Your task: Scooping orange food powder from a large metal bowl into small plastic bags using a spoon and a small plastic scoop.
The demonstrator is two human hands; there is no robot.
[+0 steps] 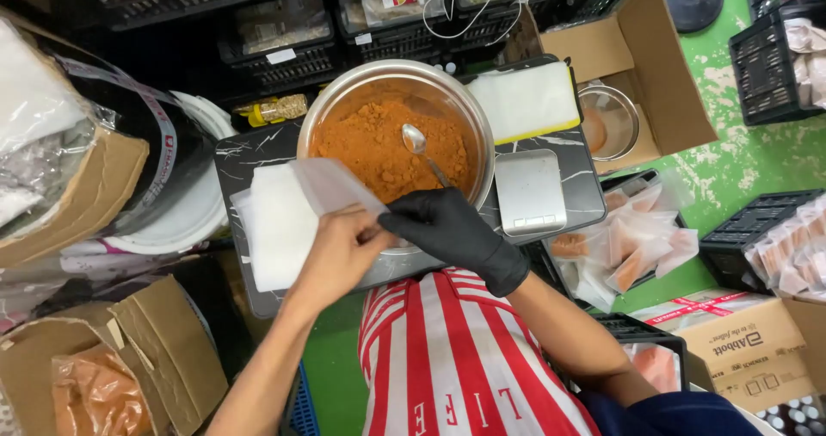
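Over the dark marbled bench (258, 156), the bare left hand (340, 255) and black-gloved right hand (447, 229) meet, fingers pinching a thin translucent pouch (331, 185) at its near edge. Just beyond, a round steel bowl (477, 126) holds grainy orange powder (379, 148) and a spoon (417, 143); a small scale (529, 191) crowds the right.
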